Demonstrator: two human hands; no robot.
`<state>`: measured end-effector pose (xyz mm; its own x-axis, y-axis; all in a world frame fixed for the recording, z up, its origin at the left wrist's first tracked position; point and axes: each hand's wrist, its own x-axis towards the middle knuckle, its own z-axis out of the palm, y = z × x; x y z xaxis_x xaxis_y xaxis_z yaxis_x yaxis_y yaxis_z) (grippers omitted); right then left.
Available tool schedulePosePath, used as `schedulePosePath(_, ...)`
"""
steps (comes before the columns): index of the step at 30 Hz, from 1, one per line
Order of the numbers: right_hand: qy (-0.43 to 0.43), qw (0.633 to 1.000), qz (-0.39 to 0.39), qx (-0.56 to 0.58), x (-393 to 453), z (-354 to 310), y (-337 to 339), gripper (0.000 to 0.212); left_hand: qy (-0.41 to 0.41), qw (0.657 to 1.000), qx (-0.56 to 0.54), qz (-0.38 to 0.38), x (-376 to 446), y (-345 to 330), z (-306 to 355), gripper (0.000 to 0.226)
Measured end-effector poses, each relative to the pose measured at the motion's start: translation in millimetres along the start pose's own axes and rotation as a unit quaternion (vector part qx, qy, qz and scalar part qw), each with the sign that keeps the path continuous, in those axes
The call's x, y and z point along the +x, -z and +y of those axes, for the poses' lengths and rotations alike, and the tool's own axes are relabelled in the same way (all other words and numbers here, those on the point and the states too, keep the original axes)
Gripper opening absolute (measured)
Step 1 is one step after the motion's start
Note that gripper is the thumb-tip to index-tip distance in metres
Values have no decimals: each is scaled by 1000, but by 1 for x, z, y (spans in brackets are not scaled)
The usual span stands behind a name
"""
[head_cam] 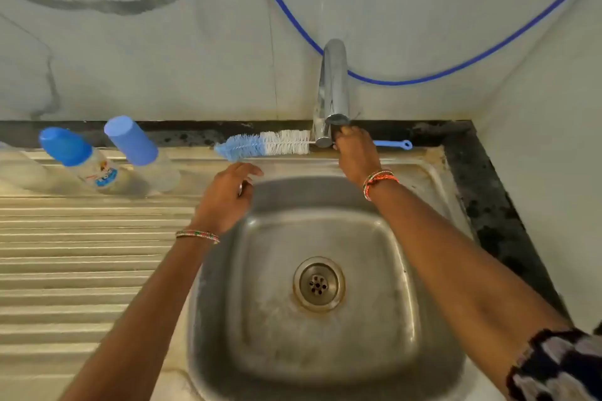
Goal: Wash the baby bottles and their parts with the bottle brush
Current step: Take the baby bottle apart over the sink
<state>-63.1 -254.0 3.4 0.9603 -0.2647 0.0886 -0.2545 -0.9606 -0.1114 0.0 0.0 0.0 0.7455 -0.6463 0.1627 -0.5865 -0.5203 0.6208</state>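
The right hand [353,153] grips the tap [332,91] at the sink's [433,179] back rim, over the bottle brush [264,144] lying there. The left hand [228,195] hovers loosely curled, holding nothing. Two capped baby bottles [83,159] stand on the drainboard [81,254].

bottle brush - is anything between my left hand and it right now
Nothing visible blocks it. The left hand hovers just in front of the bottle brush, which lies along the back ledge of the sink. Only bare steel rim lies between them. The right hand is at the tap, covering part of the handle.
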Motion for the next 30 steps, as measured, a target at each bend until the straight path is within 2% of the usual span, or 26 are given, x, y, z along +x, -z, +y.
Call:
schedulePosePath(1,-11,1000,11,6,-6,-1,-1,19,20,999,-27,12,-6,-2,0,32)
schedulePosePath(4,-45,990,109,81,-51,-12,-3,11,90,991,-94,32,-38,-9,13,30)
schedulePosePath(8,-104,965,176,162,-149,-28,-2,24,105,983,-141,57,-90,-32,37,27)
schedulePosePath(10,-162,953,172,188,-199,-27,5,31,83,985,-143,40,-109,-45,52,32)
schedulePosePath(13,-259,925,215,176,-260,-4,19,33,29,989,-146,-20,-114,-64,74,36)
schedulePosePath(17,-439,861,230,120,-304,45,34,29,-49,987,-123,-93,-103,-92,115,34)
schedulePosePath(20,-510,817,221,156,-317,65,36,28,-103,977,-137,-127,-96,-113,155,35)
schedulePosePath(24,-538,799,207,170,-316,70,36,26,-143,966,-148,-156,-94,-129,192,36)
schedulePosePath(27,-555,784,214,177,-310,65,46,23,-139,963,-167,-160,-94,-126,197,36)
schedulePosePath(30,-508,799,251,203,-300,42,60,30,-104,967,-199,-122,-95,-107,187,35)
